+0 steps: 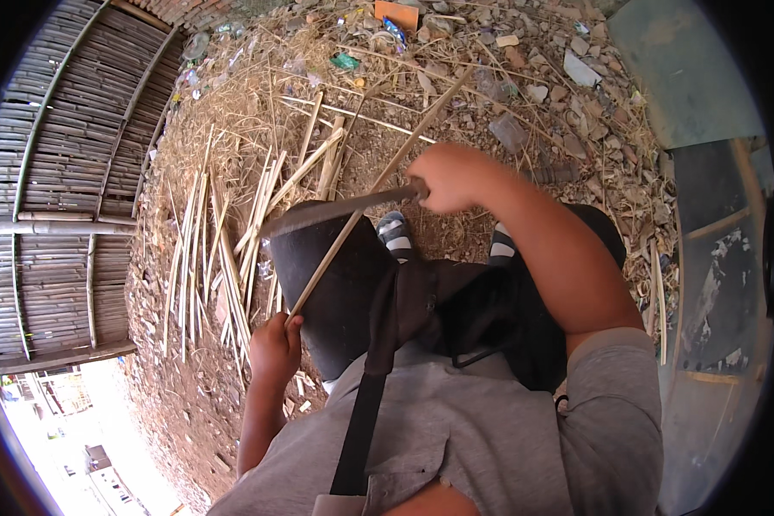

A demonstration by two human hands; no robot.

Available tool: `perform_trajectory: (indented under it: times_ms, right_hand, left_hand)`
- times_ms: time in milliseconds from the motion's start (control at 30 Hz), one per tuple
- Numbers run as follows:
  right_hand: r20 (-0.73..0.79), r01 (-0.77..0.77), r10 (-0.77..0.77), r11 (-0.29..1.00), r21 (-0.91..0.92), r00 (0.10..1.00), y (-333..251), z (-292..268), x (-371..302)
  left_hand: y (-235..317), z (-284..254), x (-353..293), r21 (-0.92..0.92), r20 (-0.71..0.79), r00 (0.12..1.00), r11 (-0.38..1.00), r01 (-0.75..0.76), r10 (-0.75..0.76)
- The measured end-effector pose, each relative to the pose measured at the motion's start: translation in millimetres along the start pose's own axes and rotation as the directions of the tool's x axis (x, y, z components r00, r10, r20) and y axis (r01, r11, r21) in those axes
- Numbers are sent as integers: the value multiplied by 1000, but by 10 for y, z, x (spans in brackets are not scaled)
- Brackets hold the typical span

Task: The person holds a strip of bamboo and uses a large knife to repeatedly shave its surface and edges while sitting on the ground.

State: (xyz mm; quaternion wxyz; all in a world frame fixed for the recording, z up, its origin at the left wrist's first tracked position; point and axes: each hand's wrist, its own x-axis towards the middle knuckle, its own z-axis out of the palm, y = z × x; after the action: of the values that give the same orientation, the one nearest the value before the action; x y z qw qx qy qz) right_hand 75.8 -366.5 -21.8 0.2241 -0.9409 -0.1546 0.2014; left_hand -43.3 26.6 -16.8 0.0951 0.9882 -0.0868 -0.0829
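My left hand (275, 346) is closed around the lower end of a long, thin bamboo strip (417, 135), beside my left knee. From there the strip slants up and away to the right, across my dark-trousered leg. My right hand (449, 178) grips the short handle of a machete (318, 214). Its broad, dark blade points left over my knee and crosses the strip. Whether the edge touches the strip, I cannot tell.
Split bamboo strips (196, 258) lie in a loose heap on the ground to the left. Beyond stands a bamboo-slat wall (47, 112). Rubble and litter (568, 112) cover the far ground. Dark panels (714, 249) stand on the right.
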Motion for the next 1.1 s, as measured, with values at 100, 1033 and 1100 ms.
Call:
perform_trajectory:
  times_ms: [100, 1033, 1100]
  right_hand:
    - [-96, -148, 170, 968, 203, 981, 615, -13, 153]
    - [-95, -164, 185, 968, 192, 978, 251, -49, 104]
    - [-118, -8, 16, 998, 65, 993, 40, 61, 90]
  left_hand:
    - [-7, 47, 55, 55, -100, 994, 997, -47, 52]
    - [71, -119, 48, -248, 158, 981, 958, 146, -109]
    - [27, -68, 48, -260, 121, 991, 961, 92, -63]
